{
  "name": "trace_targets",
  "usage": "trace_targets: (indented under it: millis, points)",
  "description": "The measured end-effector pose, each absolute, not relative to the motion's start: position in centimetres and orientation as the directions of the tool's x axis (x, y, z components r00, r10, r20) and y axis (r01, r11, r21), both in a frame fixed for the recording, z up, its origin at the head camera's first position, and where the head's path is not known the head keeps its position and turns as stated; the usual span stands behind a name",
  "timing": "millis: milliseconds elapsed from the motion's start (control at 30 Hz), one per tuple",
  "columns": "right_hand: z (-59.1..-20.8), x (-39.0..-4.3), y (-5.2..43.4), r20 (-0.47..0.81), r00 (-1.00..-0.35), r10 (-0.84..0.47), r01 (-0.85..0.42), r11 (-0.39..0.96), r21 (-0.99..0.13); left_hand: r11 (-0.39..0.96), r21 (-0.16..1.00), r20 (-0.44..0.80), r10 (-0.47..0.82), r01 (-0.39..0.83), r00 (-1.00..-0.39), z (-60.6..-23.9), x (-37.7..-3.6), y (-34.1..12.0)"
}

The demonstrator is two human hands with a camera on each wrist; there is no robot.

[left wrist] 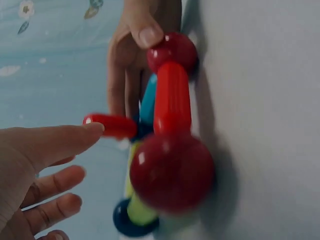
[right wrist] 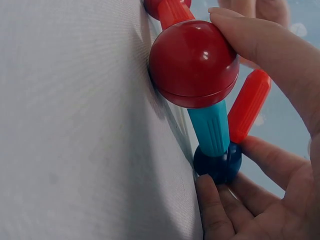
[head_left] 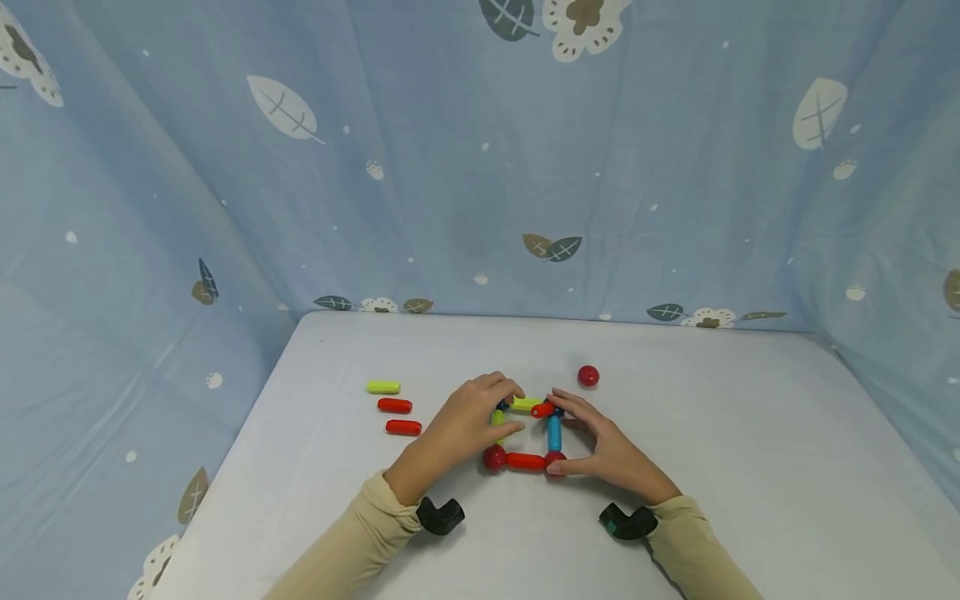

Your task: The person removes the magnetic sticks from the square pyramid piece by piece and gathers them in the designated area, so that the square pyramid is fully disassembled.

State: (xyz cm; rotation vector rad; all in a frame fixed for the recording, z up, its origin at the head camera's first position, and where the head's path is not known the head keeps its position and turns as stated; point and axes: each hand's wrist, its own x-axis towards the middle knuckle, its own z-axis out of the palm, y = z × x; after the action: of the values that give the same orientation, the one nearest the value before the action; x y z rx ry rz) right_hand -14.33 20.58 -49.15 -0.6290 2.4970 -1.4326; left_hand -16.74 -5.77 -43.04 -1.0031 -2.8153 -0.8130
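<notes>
A square frame of magnetic rods and balls lies flat on the white table [head_left: 750, 433]. Its near side is a red rod [head_left: 525, 461] between two red balls [head_left: 494, 457]. My left hand [head_left: 517, 408] curls round the left side, forefinger and thumb either side of the yellow-green rod [head_left: 498, 417]. My right hand [head_left: 558, 433] grips the right side. Its thumb [right wrist: 265, 50] presses the near red ball [right wrist: 192, 62], and its fingers [right wrist: 215, 210] cup the dark blue ball [right wrist: 217, 162] at the far end of the light blue rod [right wrist: 210, 127]. A short red rod [right wrist: 249, 105] slants up from that blue ball.
A loose red ball [head_left: 588, 376] lies beyond the frame to the right. To the left lie a yellow-green rod [head_left: 383, 387] and two red rods [head_left: 394, 405], one [head_left: 403, 427] nearer me. Blue leaf-print cloth [head_left: 480, 167] walls the table on three sides.
</notes>
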Motion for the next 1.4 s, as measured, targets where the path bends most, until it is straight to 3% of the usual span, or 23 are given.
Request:
trace_targets:
  millis: [500,767,1400]
  points:
    - [-49.0,-14.2,20.6,0.031,-0.895,-0.444,-0.251,0.445,-0.86,0.677,0.346,0.22,0.614,0.649,-0.758,-42.9,-17.2,-2.5]
    - [-48.9,-14.1,20.6,0.037,-0.896,-0.442,-0.26,0.456,-0.851,0.737,0.258,0.224,0.584,0.625,-0.78,-43.0,-17.2,-2.4]
    - [-49.1,-14.2,20.6,0.04,-0.893,-0.448,-0.263,0.447,-0.855,0.73,0.408,0.211,0.51,0.549,-0.834,-43.6,-17.1,-2.4]
